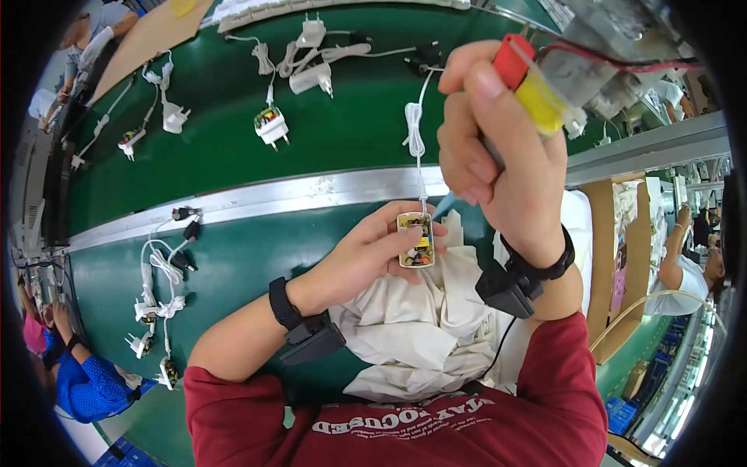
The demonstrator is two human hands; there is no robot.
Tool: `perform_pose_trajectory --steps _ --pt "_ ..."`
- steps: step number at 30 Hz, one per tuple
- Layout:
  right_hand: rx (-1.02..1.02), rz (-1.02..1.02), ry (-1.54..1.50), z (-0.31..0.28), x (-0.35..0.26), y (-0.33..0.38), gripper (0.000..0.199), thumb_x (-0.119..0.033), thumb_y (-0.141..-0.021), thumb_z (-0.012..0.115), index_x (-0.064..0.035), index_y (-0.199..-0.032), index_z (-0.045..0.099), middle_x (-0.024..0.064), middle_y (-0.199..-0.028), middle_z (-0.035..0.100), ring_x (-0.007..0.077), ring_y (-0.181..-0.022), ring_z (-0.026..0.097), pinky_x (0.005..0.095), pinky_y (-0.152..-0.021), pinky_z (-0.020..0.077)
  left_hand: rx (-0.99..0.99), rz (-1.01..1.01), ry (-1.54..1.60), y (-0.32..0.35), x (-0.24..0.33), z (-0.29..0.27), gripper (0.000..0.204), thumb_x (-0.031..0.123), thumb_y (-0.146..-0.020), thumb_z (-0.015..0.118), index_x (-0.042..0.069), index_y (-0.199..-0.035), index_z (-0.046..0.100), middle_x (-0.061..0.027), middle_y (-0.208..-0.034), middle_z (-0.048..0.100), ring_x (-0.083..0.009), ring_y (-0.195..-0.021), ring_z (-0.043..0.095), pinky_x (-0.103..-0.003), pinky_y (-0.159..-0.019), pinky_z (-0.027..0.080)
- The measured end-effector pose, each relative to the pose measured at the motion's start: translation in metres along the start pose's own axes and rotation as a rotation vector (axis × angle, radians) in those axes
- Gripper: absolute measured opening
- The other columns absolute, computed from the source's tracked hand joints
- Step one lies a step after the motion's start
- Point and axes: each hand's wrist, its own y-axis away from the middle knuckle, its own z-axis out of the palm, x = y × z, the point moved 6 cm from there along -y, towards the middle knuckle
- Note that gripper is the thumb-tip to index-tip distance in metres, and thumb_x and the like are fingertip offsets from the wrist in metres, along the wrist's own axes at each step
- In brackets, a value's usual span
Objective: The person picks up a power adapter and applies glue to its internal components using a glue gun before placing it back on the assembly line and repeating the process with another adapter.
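Note:
In my left hand lies a small white power adapter with its shell open and its circuit board showing. My left thumb presses on its parts, and a white cord runs from its top up across the metal rail. My right hand is raised beside it, fingers curled around a slim teal tool. The tool's tip points down near the adapter's upper right corner; whether they touch, I cannot tell. Thumb and forefinger of that hand are at a red block on an overhead fixture, contact unclear.
Several white plug adapters with cords lie on the green belt beyond the metal rail. More corded adapters rest at left. White cloth covers my lap area. A cardboard box stands right. Other people sit at both sides.

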Motion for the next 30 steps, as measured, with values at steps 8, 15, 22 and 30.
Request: perform_pose_trajectory --steps 8,15,22,30 --pt "0.045 -0.048 0.088 0.01 0.003 0.003 0.024 -0.03 -0.097 0.043 -0.0076 -0.088 0.042 -0.0034 -0.046 0.031 0.0048 -0.035 0.026 0.0212 -0.034 0.0226 -0.101 0.124 0.001 0.009 -0.006 0.006 0.041 0.009 -0.096 0.045 0.007 -0.135 0.034 -0.0116 -0.131 0.05 -0.0233 -0.118 0.053 -0.035 -0.081 0.056" --pt "0.013 -0.161 0.098 0.017 0.006 0.005 0.024 -0.033 -0.096 0.043 -0.0104 -0.087 0.041 -0.0042 -0.045 0.028 0.0049 -0.033 0.022 0.0209 -0.033 0.0204 -0.131 0.135 0.037 0.017 -0.003 0.004 0.043 0.002 -0.095 0.046 0.007 -0.135 0.031 -0.0112 -0.129 0.051 -0.021 -0.117 0.053 -0.035 -0.083 0.056" --pt "0.073 -0.028 0.245 0.042 -0.01 0.01 0.028 -0.034 -0.098 0.038 -0.0088 -0.086 0.038 -0.0041 -0.045 0.03 0.0053 -0.033 0.023 0.021 -0.032 0.021 -0.132 0.163 0.048 0.022 -0.001 0.001 0.042 0.002 -0.094 0.046 0.007 -0.135 0.033 -0.0117 -0.127 0.051 -0.0206 -0.117 0.053 -0.035 -0.082 0.057" --pt "0.012 0.011 0.123 0.054 -0.005 0.019 0.03 -0.036 -0.1 0.034 -0.0086 -0.089 0.035 -0.0041 -0.046 0.032 0.005 -0.032 0.024 0.0209 -0.032 0.0214 0.005 0.197 0.162 0.022 0.005 -0.022 0.037 0.004 -0.095 0.043 0.004 -0.132 0.038 -0.0142 -0.123 0.054 -0.0202 -0.112 0.056 -0.033 -0.08 0.057"
